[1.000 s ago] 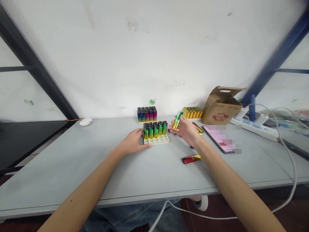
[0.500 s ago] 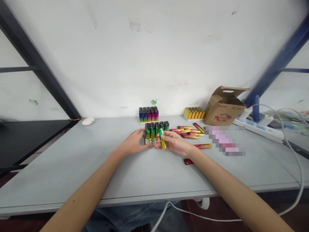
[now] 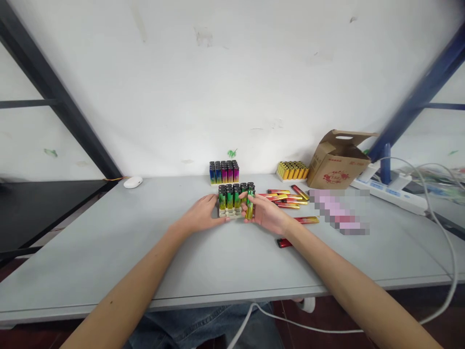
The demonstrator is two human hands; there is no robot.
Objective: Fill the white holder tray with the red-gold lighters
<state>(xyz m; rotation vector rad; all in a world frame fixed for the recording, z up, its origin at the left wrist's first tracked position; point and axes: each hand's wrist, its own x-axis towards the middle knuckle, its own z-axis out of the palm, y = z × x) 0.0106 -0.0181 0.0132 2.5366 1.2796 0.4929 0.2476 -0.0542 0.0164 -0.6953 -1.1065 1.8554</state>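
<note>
The right hand (image 3: 267,215) pinches a green-and-gold lighter (image 3: 250,206) upright, its fingers and thumb closed around the barrel. The lighter stands at the right end of a cream tray (image 3: 232,214), though the hand hides whether it sits in a socket. The left hand (image 3: 202,213) lies open, with its fingertips touching the tray's left side. The tray holds tight rows of upright, black-capped green lighters (image 3: 228,198). Just behind the tray stands a block of blue-and-magenta lighters (image 3: 223,172). Behind and to the right of the tray is a block of yellow lighters (image 3: 292,170), and loose red-and-gold lighters (image 3: 279,199) lie scattered nearer it on the grey table (image 3: 109,257). Farther right of the tray are an open cardboard box (image 3: 337,167), a pixelated phone (image 3: 339,211) and a white power strip (image 3: 388,195). A white mouse (image 3: 132,182) sits well left of the tray.
</note>
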